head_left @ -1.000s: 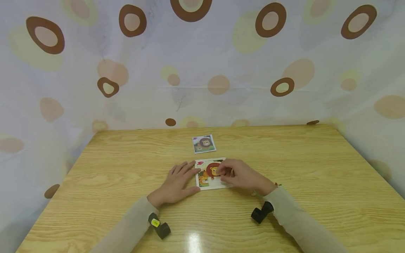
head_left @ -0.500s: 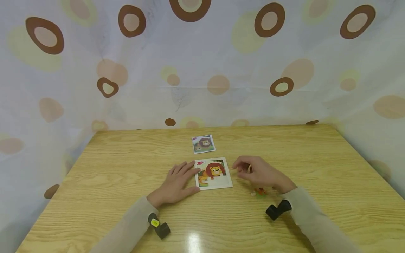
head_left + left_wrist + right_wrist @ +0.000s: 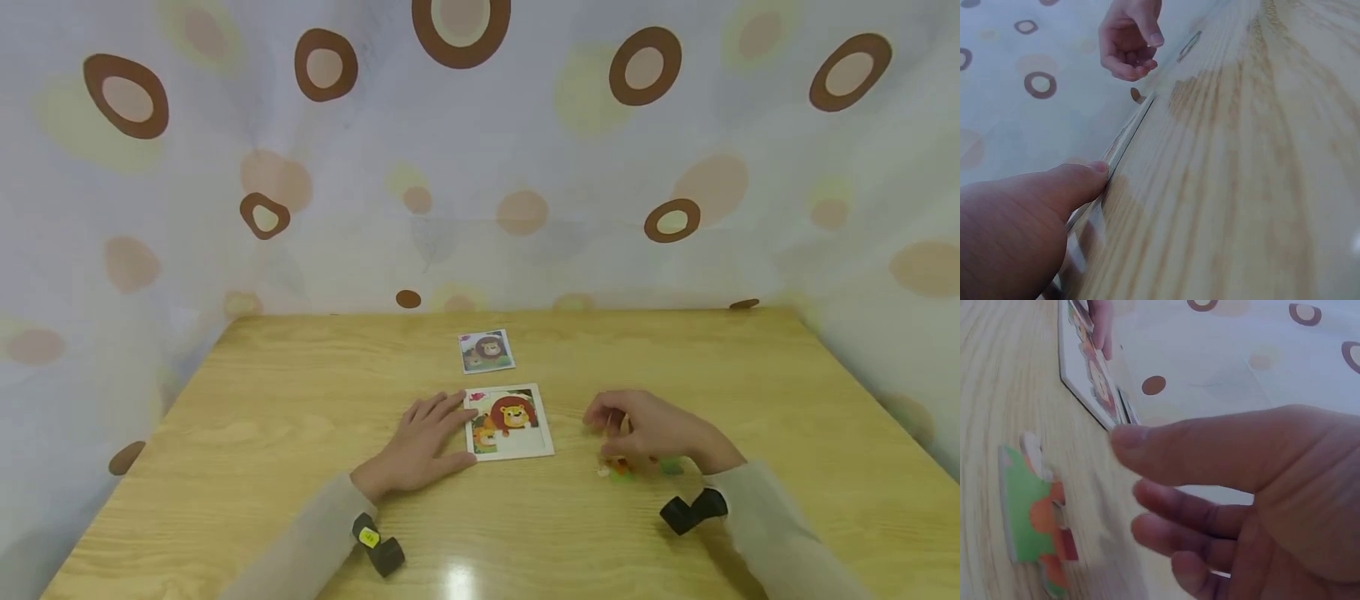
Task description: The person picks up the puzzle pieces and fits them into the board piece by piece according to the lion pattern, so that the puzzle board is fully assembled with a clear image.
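Note:
My left hand (image 3: 415,450) rests on the table with its fingers spread along the left edge of a white puzzle tray (image 3: 521,446). In the left wrist view the thumb (image 3: 1079,184) touches that edge. Inside the tray, puzzle pieces (image 3: 514,415) show a lion's face and a smaller orange animal; its lower right part is bare white. To the right of the tray my right hand (image 3: 656,429) hovers over loose pieces, fingers loosely bent and holding nothing. A green and orange puzzle piece (image 3: 1027,515) lies on the wood beside the fingers in the right wrist view.
A small picture card (image 3: 486,351) with the lion scene lies behind the tray. Another loose green piece (image 3: 671,466) is partly under the right hand. The wooden table (image 3: 300,375) ends at a patterned curtain (image 3: 585,250) at the back and sides.
My right hand has drawn back from the tray to the right, over the loose pieces, which now show more. The left hand stays at the tray's edge. The head view has tilted slightly up.

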The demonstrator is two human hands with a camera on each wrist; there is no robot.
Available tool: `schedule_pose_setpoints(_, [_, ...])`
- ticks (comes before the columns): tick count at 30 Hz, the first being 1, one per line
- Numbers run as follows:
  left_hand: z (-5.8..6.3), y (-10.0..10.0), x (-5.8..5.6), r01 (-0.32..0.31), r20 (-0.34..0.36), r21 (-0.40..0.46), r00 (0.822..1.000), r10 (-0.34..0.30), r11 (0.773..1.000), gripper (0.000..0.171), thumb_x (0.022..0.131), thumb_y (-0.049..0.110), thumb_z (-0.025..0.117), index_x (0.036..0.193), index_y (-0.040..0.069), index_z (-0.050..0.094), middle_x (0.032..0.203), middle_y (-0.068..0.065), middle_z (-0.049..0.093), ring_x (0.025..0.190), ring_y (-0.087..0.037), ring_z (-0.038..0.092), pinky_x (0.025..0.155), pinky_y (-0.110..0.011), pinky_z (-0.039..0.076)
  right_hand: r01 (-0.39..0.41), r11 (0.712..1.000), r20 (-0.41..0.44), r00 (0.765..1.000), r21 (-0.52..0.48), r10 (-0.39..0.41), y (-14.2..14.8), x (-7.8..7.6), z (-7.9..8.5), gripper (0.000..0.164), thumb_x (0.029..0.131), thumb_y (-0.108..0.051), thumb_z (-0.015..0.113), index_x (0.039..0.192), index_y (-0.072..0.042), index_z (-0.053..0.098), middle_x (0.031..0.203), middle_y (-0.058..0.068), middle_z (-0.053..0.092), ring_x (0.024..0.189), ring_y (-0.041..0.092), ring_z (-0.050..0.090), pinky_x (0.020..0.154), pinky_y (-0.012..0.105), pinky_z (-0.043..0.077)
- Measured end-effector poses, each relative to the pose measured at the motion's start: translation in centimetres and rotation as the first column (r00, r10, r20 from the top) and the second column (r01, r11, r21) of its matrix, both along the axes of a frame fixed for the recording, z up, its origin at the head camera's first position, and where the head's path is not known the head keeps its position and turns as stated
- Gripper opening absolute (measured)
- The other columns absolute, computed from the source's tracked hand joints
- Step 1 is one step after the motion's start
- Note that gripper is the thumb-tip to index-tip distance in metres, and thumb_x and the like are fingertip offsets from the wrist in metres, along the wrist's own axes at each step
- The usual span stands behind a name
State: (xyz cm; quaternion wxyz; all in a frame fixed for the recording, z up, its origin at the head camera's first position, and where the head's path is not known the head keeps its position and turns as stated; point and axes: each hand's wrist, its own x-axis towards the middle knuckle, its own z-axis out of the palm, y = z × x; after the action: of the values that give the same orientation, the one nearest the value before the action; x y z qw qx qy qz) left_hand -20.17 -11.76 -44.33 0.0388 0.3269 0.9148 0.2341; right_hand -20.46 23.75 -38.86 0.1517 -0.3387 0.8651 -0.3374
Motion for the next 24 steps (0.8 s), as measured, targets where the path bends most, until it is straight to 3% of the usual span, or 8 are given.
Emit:
schedule_pose_setpoints(8, [-0.2,0.0,0.1,-0.001,0.0,0.002,1.0,0.001,1.0,0.061,0.093,0.046,0.056,0.145,0.015,0.044,0.158,-0.012,0.027,0.145,-0.04,0.019,0.113,-0.064,0.011,-0.083,0.996,-0.097,0.991,0.044,0.087,1.1,0.8,-0.5,0.037,0.074,-0.026,0.084,0.101,-0.011,0.064,0.1,0.002,0.06,0.088,0.013,0.051,0.078,0.03,0.046])
schedule_pose_setpoints(15, [-0.6,-0.1,0.1,-0.008,0.004,-0.005,1.0,0.008,1.0,0.062,0.093,0.047,0.056,0.146,0.018,0.042,0.159,-0.009,0.025,0.145,-0.038,0.018,0.114,-0.062,0.01,-0.093,0.994,-0.079,0.992,0.055,0.098,1.3,1.1,-1.0,0.033,0.069,-0.021,0.086,0.093,-0.016,0.064,0.091,-0.002,0.055,0.082,0.006,0.046,0.072,0.026,0.043])
schedule_pose_setpoints(24, [-0.5,-0.1,0.2,-0.005,0.003,0.003,1.0,0.005,1.0,0.062,0.094,0.047,0.056,0.146,0.017,0.042,0.159,-0.01,0.025,0.145,-0.038,0.018,0.114,-0.062,0.01,-0.1,0.995,-0.011,0.995,0.029,0.1,0.7,1.2,-1.2,0.029,0.068,-0.004,0.082,0.085,-0.011,0.059,0.083,-0.002,0.052,0.072,0.001,0.043,0.063,0.021,0.043])
